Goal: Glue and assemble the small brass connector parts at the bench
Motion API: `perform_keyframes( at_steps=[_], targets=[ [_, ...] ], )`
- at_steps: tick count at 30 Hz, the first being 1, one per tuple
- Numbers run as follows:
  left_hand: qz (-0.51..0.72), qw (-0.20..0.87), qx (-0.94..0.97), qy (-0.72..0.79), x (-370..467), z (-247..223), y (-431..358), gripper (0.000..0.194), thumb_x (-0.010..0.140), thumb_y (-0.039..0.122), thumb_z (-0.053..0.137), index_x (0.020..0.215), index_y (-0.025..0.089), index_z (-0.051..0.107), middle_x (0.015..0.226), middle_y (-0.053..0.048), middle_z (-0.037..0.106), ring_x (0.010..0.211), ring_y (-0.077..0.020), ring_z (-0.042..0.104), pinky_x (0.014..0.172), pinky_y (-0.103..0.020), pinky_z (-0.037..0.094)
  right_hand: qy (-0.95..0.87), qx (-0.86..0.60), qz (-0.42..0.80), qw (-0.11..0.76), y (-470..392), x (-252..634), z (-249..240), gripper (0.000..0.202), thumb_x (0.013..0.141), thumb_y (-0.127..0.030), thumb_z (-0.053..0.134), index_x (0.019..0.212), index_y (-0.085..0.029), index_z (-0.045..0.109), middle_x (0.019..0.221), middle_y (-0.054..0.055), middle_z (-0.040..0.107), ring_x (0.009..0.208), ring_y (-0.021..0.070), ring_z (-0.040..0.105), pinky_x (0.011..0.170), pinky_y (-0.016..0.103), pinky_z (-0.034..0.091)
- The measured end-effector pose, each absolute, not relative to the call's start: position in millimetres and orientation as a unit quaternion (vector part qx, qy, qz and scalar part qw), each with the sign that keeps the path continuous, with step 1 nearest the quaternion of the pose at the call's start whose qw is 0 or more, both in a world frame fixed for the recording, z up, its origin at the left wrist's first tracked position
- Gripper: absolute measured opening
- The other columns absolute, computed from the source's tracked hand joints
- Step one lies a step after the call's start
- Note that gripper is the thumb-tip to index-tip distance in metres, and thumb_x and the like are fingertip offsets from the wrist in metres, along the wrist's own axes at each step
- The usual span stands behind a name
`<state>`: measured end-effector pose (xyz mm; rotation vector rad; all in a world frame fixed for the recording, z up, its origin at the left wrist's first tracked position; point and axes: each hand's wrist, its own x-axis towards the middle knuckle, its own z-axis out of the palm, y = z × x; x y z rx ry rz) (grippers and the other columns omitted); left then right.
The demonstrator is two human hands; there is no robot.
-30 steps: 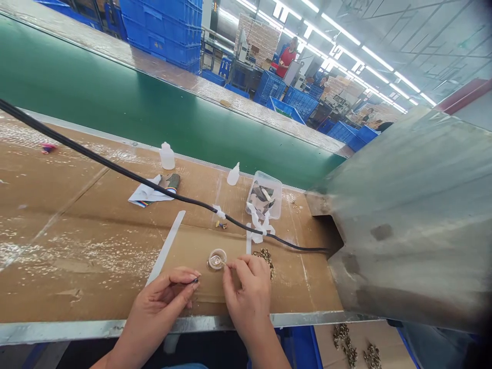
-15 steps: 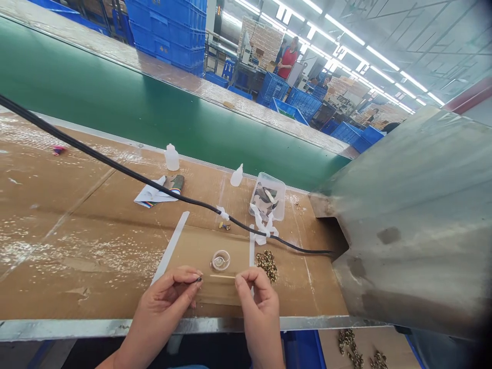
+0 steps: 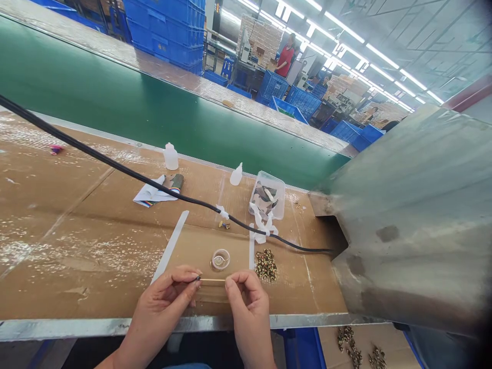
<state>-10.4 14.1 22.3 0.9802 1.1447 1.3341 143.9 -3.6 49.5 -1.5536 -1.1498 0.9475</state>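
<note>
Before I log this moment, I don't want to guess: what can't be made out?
Head view:
Dark piece: too small, partly covered by the left hand.
Stick: right end hidden by the right hand; contact with the piece too small to tell.
Cup: contents too small to identify.
Cable: cut off by the left edge.

Blk cable (image 3: 200, 203) ran diag. over desk (image 3: 96, 225), white ties (image 3: 222, 212) on it. Grn belt (image 3: 115, 97) lay just beyond; blue crates (image 3: 165, 31) stood stacked past it, upper L. Person (image 3: 285, 59) in red top stood nr blue baskets (image 3: 303, 101) in bkgd.
</note>
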Motion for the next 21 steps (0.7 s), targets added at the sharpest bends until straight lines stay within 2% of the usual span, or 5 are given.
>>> perform_keyframes(
  at_steps=[15, 21],
  targets=[
    [0.549, 0.550, 0.417, 0.471, -13.5, 18.2, 11.6, 0.006, 0.078, 0.021, 0.073, 0.080, 0.024, 0.068, 0.095, 0.002, 0.068, 0.055, -0.0092, 0.062, 0.050, -0.019, 0.057, -0.435, -0.637, 0.418, 0.479, -4.0, 141.8, 47.9, 0.022, 0.085, -0.036, 0.058, 0.073, -0.018, 0.061, 0.070, 0.000, 0.054, 0.066, 0.0156, 0.049, 0.062, 0.025, 0.040],
    [0.551, 0.546, 0.417, 0.474, -12.7, 17.5, 12.4, 0.007, 0.077, 0.021, 0.074, 0.080, 0.024, 0.068, 0.093, 0.001, 0.069, 0.062, -0.0127, 0.065, 0.050, -0.019, 0.057, -0.432, -0.635, 0.425, 0.479, -4.1, 142.1, 46.2, 0.019, 0.084, -0.033, 0.060, 0.073, -0.017, 0.062, 0.072, 0.000, 0.055, 0.067, 0.0155, 0.049, 0.064, 0.025, 0.040]
  ],
)
